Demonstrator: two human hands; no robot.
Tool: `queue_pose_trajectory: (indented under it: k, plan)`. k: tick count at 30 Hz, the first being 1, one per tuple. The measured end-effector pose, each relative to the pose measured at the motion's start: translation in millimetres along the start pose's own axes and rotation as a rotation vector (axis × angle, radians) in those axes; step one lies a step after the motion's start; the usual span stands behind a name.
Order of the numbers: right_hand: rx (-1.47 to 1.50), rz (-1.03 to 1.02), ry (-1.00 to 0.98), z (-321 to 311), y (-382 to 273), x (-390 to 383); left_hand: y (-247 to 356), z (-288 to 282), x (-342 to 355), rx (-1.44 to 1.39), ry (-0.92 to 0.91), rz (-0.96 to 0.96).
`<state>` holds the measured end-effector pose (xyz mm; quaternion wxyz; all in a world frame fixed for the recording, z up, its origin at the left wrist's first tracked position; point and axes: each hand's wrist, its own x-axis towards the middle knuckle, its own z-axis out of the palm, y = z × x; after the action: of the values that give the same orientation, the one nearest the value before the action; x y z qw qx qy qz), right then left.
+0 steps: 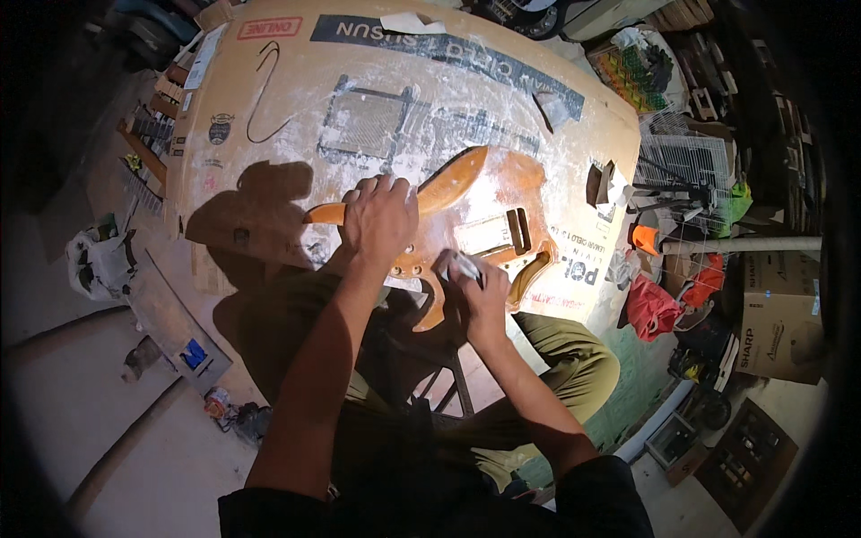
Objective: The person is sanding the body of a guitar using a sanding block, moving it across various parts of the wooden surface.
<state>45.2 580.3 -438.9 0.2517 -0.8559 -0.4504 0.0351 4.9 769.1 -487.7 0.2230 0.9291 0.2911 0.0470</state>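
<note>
A brown wooden electric guitar body [529,197] with cut-out cavities lies on a dusty sheet of cardboard [296,81], its near edge over my lap. My left hand [381,220] is closed over the horn on its left side. Toward the body's near right, my right hand [484,291] pinches a small folded grey-white piece [463,265] that looks like sandpaper. This piece rests against the wood near the cavities. My right fingers partly cover it, and my left hand hides part of the horn.
On the cardboard lie a bent wire [255,103], a folded grey scrap [552,109] and a torn white scrap [413,23]. To the right are a wire rack [686,166], a red bag [653,307] and a cardboard box [778,332]. A white plastic bag [93,263] sits at left.
</note>
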Motion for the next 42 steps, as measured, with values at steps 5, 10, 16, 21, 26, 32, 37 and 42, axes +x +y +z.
queue_pose_trajectory:
  k: [5, 10, 16, 21, 26, 32, 37, 42]
  plan:
    - [0.050, 0.118, 0.028, 8.8, 4.4, 0.7, -0.2, 5.1, -0.7, 0.014, 0.030, -0.001]
    - [0.024, 0.082, -0.049, 7.2, 5.5, -0.9, -0.4, 5.3, 4.3, 0.047, 0.007, -0.032]
    - [0.068, 0.183, 0.006, 6.7, 4.3, 8.9, 1.3, 5.0, 3.5, 0.060, 0.061, 0.009]
    - [0.002, 0.125, -0.005, 6.8, 7.4, -0.2, -0.7, 9.4, 3.6, 0.056, 0.067, 0.031]
    - [0.039, 0.163, -0.029, 4.8, 6.7, 5.9, -1.9, 11.3, 4.0, 0.011, 0.056, -0.007]
    - [0.008, 0.152, -0.053, 4.7, 8.4, 8.7, -1.7, 11.4, 2.6, 0.021, 0.123, 0.044]
    - [0.008, 0.094, -0.056, -1.9, 13.3, -4.0, -1.7, 12.9, 3.1, 0.013, 0.117, 0.012]
    - [-0.038, 0.096, -0.050, -0.4, 16.9, 7.3, -4.9, 18.7, 4.3, -0.037, 0.055, 0.019]
